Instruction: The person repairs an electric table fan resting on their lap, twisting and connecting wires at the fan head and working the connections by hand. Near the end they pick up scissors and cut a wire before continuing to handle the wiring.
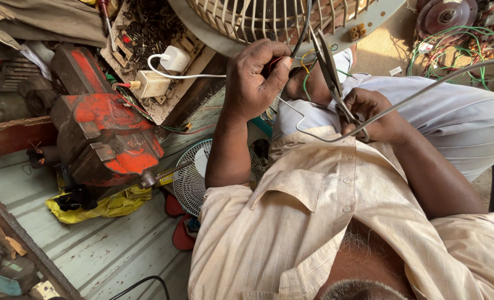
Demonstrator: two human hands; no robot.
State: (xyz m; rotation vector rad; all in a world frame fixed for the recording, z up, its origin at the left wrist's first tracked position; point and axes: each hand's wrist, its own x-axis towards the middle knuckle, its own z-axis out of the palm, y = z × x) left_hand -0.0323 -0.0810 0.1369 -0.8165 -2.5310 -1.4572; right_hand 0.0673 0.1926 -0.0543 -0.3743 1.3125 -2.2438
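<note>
Just below the cream fan grille (269,19), the person's left hand (255,78) is pinched shut on a thin red wire (273,62) beside the black cable (302,33) that runs up to the grille, while the right hand (377,114), a little further down and to the right, is closed around the handles of a pair of scissors (330,72) whose blades point up toward the grille. The blades lie close among yellow and green wires (308,64), so a small slip could nick the wrong strand. They also sit near the left fingers, which could be cut.
</note>
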